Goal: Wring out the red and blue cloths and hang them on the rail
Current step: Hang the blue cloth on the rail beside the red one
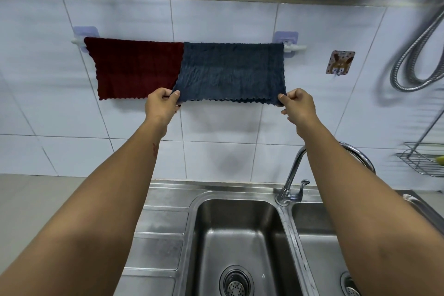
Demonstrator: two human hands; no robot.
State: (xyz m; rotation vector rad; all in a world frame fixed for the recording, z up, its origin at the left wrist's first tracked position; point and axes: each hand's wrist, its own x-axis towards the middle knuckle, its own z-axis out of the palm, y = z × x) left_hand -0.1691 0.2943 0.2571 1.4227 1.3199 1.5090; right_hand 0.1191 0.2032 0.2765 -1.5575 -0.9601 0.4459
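A white rail (294, 47) runs across the tiled wall above the sink. The dark red cloth (134, 68) hangs flat over its left half. To its right the blue cloth (230, 71) is draped over the rail, its left edge slightly overlapping the red one. My left hand (161, 104) pinches the blue cloth's lower left corner. The lower right corner is pinched by my right hand (299, 106). The cloth is stretched flat between both hands.
A double steel sink (240, 202) lies below, with a curved tap (295, 170) between the basins. A metal shower hose (413, 60) loops at the right wall above a wire rack (422, 161). A small rabbit hook (340, 62) sticks to the tiles. Utensils hang overhead.
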